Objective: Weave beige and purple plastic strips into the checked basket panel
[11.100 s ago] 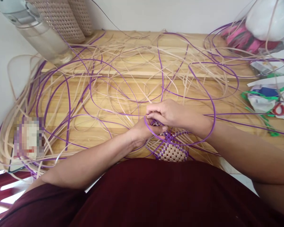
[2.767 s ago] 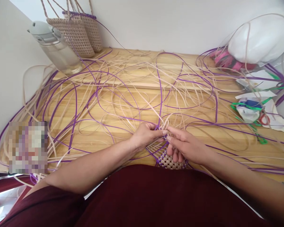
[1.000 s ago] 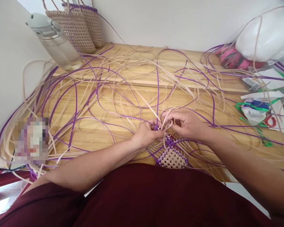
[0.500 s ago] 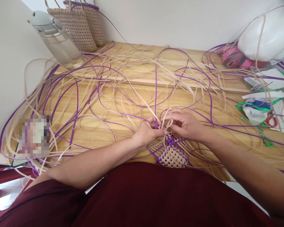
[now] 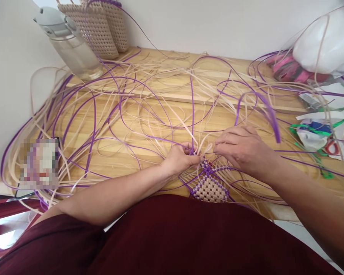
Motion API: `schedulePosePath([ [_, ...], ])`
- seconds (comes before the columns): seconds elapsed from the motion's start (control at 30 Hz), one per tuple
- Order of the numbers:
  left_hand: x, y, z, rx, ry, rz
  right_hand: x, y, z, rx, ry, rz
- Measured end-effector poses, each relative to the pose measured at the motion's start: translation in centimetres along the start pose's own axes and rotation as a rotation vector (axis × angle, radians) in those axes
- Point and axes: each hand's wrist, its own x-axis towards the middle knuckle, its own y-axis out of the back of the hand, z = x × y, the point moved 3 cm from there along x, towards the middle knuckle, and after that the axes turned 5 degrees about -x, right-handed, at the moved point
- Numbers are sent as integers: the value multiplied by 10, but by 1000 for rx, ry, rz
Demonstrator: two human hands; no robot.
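Note:
My left hand (image 5: 181,158) pinches the upper edge of a small woven piece of purple and beige plastic strips between thumb and fingers. The piece's finished beige checked panel with a purple border (image 5: 210,189) lies close to my body, with loose strips fanning out from its sides. To the right, my right hand (image 5: 240,149) is raised with its fingers closed, seemingly on a purple strip (image 5: 246,95) that arcs up behind the hand and blurs at its free end. A beige strip loop (image 5: 208,147) stands between the two hands. The right fingertips are partly hidden.
Long tangled strips cover the wooden table (image 5: 160,110). A water bottle (image 5: 71,49) and woven baskets (image 5: 94,28) stand at the back left. A blurred-out flat item (image 5: 39,164) lies left. On the right are a white bag (image 5: 323,42), red-handled scissors (image 5: 331,147) and green ties (image 5: 321,168).
My right hand has moved right and slightly away from the left hand, and a purple strip has swung up behind it. My left hand keeps its pinch in nearly the same place.

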Motion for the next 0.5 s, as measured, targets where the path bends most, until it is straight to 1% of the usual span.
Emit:
schedulePosePath([
  [0.07, -1, -1, 1, -10, 10, 4, -1, 1, -3, 14, 2, -67],
  [0.17, -2, -3, 3, -59, 18, -18, 4, -2, -4, 33, -74, -147],
  [0.23, -2, -3, 3, -61, 29, -23, 9, -2, -6, 89, -95, -142],
  [0.3, -1, -2, 2, -40, 39, -19, 11, 0, -7, 162, -105, -104],
  [0.37, 0, -1, 1, -27, 39, -22, 11, 4, -5, 186, -134, -76],
  [0.43, 2, 0, -1, -34, 34, -25, 9, 7, -6, 177, -130, -94],
  [0.5, 3, 2, -2, -35, 26, -21, 9, 11, -9, 196, -65, -136],
])
